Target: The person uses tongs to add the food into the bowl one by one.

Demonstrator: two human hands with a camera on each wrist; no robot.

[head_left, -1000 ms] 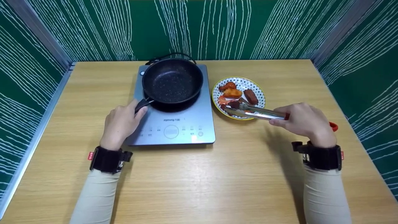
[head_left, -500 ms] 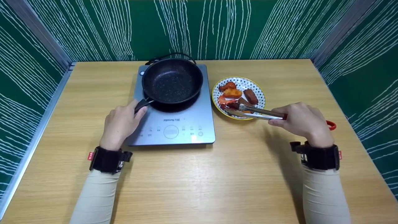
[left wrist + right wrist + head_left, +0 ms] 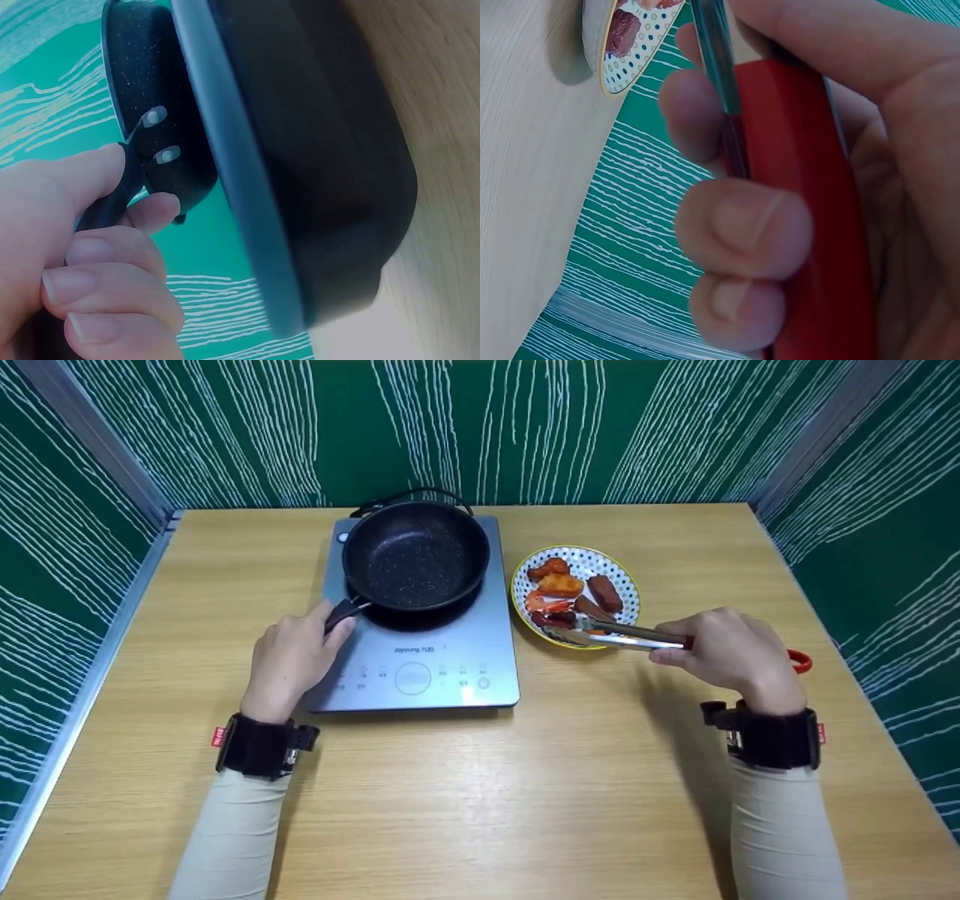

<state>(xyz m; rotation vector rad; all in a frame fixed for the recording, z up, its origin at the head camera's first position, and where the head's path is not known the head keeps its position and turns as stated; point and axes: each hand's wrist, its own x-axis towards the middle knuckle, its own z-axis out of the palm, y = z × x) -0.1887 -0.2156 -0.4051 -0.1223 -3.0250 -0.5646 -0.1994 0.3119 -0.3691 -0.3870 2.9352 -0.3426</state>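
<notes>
My left hand (image 3: 296,656) grips the black handle of a speckled black frying pan (image 3: 416,556), which stands on the induction cooker. In the left wrist view its fingers curl round the handle (image 3: 109,206). My right hand (image 3: 727,649) holds metal tongs (image 3: 634,639) by their red handles (image 3: 806,210). The tips of the tongs are at a dark red, glossy piece of food (image 3: 553,619) on the near left side of a dotted plate (image 3: 589,561). Beside it lie a shrimp (image 3: 541,603), an orange-brown piece (image 3: 561,584), a drumstick-like piece (image 3: 551,568) and a dark brown block (image 3: 605,593).
The silver induction cooker (image 3: 457,675) lies left of the plate, its control panel facing me. A black cord (image 3: 431,490) loops behind the pan. Green walls with white streaks (image 3: 525,435) border the wooden table (image 3: 465,795) at the back and both sides.
The arms of the tongs have drawn closer together at the dark red piece. My right hand has shifted slightly left. My left hand and the pan have stayed in place.
</notes>
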